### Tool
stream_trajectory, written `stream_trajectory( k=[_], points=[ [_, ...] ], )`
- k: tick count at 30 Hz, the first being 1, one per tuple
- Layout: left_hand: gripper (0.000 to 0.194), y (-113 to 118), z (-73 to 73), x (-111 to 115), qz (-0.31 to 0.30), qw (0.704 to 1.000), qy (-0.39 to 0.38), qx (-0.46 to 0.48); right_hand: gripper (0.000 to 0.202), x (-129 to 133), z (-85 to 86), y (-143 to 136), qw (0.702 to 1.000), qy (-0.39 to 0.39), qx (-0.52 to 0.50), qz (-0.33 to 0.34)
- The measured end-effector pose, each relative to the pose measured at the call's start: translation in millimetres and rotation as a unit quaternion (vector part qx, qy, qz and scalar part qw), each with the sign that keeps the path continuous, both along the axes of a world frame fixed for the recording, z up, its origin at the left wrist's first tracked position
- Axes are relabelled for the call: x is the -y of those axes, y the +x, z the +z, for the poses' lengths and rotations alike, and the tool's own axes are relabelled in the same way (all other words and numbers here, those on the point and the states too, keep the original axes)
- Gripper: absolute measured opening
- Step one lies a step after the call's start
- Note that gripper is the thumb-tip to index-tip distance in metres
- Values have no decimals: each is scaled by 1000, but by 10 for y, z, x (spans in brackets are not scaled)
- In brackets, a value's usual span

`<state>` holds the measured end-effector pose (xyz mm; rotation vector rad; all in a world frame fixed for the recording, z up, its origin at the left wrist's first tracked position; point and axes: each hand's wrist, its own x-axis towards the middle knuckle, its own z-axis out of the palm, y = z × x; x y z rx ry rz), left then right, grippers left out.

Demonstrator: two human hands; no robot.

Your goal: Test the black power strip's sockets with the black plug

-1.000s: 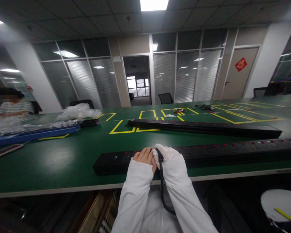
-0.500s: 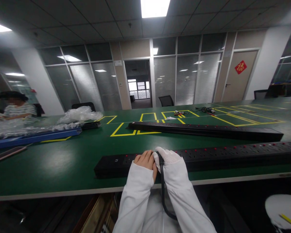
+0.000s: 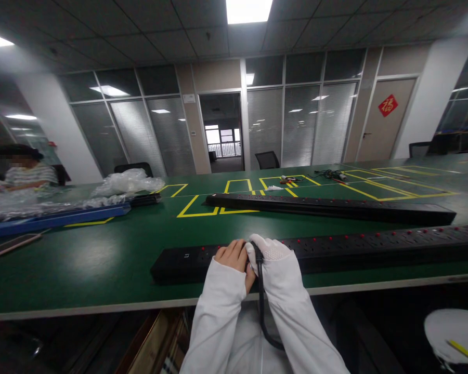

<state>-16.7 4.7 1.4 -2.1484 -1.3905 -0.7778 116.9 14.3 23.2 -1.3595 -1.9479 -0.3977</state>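
A long black power strip (image 3: 359,252) with red-marked sockets lies along the front edge of the green table. On its left part rests my bare left hand (image 3: 234,256), fingers bent together over the top; whatever they may grip is hidden. Touching it on the right, my right hand (image 3: 268,250) wears a white dotted glove and is closed around the head of a black cable (image 3: 261,301). The cable hangs down over the table edge between my forearms. A second black strip (image 3: 327,206) lies behind, slightly slanted.
The green table (image 3: 86,259) bears yellow tape outlines. Clear plastic wrap (image 3: 128,182), a blue channel (image 3: 58,218) and a phone-like flat object (image 3: 11,246) lie left. Loose cables (image 3: 330,175) sit farther back. A person (image 3: 27,169) sits far left; a white stool (image 3: 454,332) stands lower right.
Both hands stay nearly in place on the strip, with only a slight shift of the fingers. The view has moved very slightly.
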Motion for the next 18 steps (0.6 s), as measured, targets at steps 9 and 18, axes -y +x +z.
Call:
stream_trajectory(
  k=[9, 18],
  points=[
    [48, -5, -27, -11, 1, 1000, 4, 1, 30, -14, -13, -1, 1000, -17, 7, -5],
    [45, 11, -44, -33, 10, 1000, 28, 7, 32, -5, 11, 6, 1000, -21, 3, 3]
  ],
)
